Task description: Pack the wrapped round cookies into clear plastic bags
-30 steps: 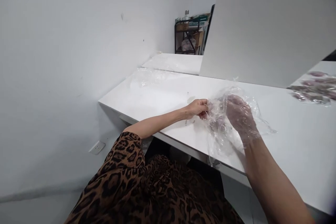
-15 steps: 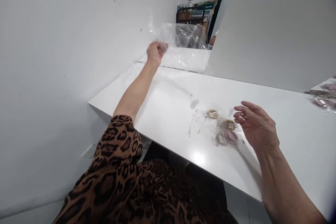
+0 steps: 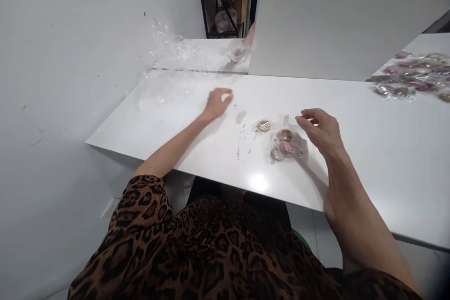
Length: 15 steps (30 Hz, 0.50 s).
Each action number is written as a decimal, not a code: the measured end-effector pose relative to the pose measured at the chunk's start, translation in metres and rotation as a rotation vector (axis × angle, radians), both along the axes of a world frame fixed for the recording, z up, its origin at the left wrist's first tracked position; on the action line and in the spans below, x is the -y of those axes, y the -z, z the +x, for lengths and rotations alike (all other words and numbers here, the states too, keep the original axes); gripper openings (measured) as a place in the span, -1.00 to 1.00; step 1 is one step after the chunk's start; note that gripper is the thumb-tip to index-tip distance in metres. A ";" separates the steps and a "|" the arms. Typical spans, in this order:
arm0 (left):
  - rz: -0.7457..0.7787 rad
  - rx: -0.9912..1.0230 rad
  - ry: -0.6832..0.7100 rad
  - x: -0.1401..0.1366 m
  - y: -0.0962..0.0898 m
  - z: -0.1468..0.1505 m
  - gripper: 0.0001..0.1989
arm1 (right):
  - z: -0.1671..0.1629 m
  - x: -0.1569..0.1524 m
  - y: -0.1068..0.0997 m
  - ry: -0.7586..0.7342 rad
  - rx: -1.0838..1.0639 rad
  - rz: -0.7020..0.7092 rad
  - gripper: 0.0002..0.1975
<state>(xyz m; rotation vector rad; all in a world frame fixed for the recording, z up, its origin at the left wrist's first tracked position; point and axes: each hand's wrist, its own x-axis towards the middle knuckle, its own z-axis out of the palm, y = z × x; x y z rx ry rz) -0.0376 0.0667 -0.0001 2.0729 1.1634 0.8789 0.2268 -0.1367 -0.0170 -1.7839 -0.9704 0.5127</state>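
My left hand (image 3: 218, 104) hovers over the left middle of the white table (image 3: 197, 140), thumb and fingers curved with a gap between them and nothing in it. Behind it, crumpled clear plastic bags (image 3: 163, 86) lie by the wall. On the other side, my right hand (image 3: 321, 129) hangs with bent, parted fingers, empty. Just left of it sits a small group of round pieces in clear wrappers: a golden one (image 3: 285, 135), a pink one (image 3: 287, 148) and a greyish one (image 3: 276, 154). A yellow wrapped piece (image 3: 264, 125) lies slightly apart.
An upright white panel (image 3: 326, 18) stands along the table's back. More wrapped round pieces (image 3: 415, 75) are heaped at the far right. Beyond the panel's left edge, another person's hand (image 3: 249, 38) is near a clear packet (image 3: 237, 52). A dark shelf rack (image 3: 220, 0) stands behind.
My left hand has come back from the far left, where clear plastic was at its fingers, and is now empty. The view has shifted; my right hand still hangs near the wrapped pieces.
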 end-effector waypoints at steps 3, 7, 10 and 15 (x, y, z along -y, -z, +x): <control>0.008 -0.372 0.255 0.063 0.009 0.035 -0.61 | 0.007 -0.002 0.005 -0.085 0.133 -0.144 -0.57; 0.067 -0.603 0.341 0.102 0.013 0.062 -0.53 | 0.007 -0.008 0.012 -0.224 0.175 -0.232 -0.49; 0.068 -0.591 0.313 0.105 0.017 0.070 -0.56 | 0.005 -0.012 0.016 -0.254 0.162 -0.262 -0.50; 0.060 -0.495 0.254 0.104 0.028 0.075 -0.57 | 0.007 -0.012 0.019 -0.290 0.089 -0.278 -0.56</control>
